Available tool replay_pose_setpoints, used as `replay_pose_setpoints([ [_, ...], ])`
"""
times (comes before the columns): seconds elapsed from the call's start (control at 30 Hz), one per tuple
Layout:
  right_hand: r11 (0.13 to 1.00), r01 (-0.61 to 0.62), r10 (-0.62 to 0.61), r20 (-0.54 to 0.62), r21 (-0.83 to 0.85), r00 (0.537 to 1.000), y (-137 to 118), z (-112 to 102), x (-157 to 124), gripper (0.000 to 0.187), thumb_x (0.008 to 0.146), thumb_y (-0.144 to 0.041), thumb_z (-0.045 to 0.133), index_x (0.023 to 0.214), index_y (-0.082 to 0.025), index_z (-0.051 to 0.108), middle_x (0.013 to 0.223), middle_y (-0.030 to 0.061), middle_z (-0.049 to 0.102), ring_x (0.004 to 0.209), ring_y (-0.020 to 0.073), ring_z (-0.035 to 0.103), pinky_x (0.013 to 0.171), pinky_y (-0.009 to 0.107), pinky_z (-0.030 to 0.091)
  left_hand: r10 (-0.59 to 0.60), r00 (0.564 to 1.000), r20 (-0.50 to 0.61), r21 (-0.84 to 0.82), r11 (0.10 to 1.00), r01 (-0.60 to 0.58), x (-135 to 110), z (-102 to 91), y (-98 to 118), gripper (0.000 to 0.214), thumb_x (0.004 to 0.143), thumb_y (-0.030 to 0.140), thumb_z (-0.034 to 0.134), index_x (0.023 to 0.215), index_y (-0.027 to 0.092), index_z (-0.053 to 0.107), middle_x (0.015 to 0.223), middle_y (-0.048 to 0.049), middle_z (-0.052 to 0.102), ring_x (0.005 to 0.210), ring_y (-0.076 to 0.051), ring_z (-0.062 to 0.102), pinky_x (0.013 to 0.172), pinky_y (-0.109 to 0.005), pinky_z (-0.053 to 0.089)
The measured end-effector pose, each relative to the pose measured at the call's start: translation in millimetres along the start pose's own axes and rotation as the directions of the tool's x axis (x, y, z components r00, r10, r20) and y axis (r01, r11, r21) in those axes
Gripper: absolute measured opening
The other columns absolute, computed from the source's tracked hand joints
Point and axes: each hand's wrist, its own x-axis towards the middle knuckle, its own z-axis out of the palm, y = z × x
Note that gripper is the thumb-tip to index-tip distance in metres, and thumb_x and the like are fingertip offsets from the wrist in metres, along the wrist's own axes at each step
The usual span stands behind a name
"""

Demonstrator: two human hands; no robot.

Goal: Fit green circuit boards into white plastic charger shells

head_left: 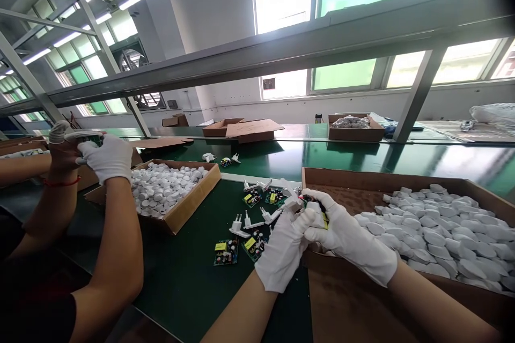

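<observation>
Both my hands wear white gloves and meet over the near left corner of a cardboard box (402, 179) full of white plastic shells (434, 225). My left hand (284, 249) pinches a white plug part. My right hand (346, 236) is closed on a small green circuit board (317, 204) with red wires, pressed against that plug part. On the green belt just left of my hands lie several loose circuit boards (226, 252) and white plug pieces (241, 225).
A co-worker's gloved hands (96, 155) work at the left, above a second box of white shells (169, 187). More cardboard boxes (354, 127) stand on the far side of the green belt. A metal rail frame runs overhead.
</observation>
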Motion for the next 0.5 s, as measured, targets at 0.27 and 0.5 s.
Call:
replay_pose_setpoints([
  [0.27, 0.994, 0.038, -0.041, -0.028, -0.107, 0.999, 8.3, 4.1, -4.3, 0.069, 0.061, -0.049, 0.059, 0.116, -0.018, 0.034, 0.106, 0.0106, 0.053, 0.093, 0.0234, 0.053, 0.080, 0.037, 0.044, 0.013, 1.000, 0.003, 0.066, 0.998, -0.013, 3.4, -2.3, 1.2, 0.025, 0.064, 0.025, 0.070, 0.081, 0.018, 0.054, 0.073, 0.0018, 0.048, 0.071, -0.009, 0.050, 0.075, -0.023, 0.040],
  [0.5, 0.992, -0.070, 0.069, -0.013, -0.103, 0.998, 8.7, 3.4, -0.7, 0.067, 0.059, -0.048, 0.060, 0.115, -0.020, 0.039, 0.104, 0.0091, 0.055, 0.092, 0.0249, 0.053, 0.077, 0.038, 0.044, -0.032, 0.999, 0.013, -0.036, 0.999, 0.033, 4.0, -4.9, 3.2, 0.028, 0.064, 0.036, 0.068, 0.069, 0.015, 0.050, 0.063, 0.0023, 0.041, 0.064, -0.010, 0.049, 0.068, -0.024, 0.044],
])
